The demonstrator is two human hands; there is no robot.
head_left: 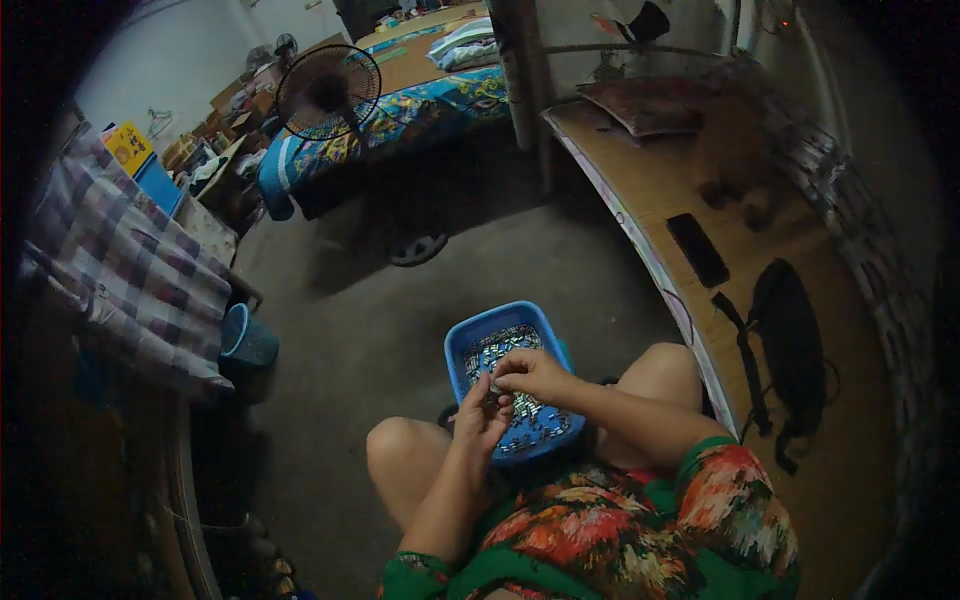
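Observation:
Both of my hands meet above a blue plastic basin (453,352) that stands between my knees. Scattered over its bottom are many small shiny metal pieces (515,343), short and tube-like. My left hand (483,412) has its fingers curled up toward the right. From the right side my right hand (535,376) reaches in, thumb and fingertips pinched together against the left fingertips. Something small and pale may sit between the fingertips, but it is too small to name.
A wooden bench (640,190) along the right holds a dark phone-like slab (697,250), a black bag (787,320) and a cushion (640,108). A standing fan (330,95) is ahead, before a bed (420,105). To the left are a blue bin (248,340) and a checked cloth (140,270).

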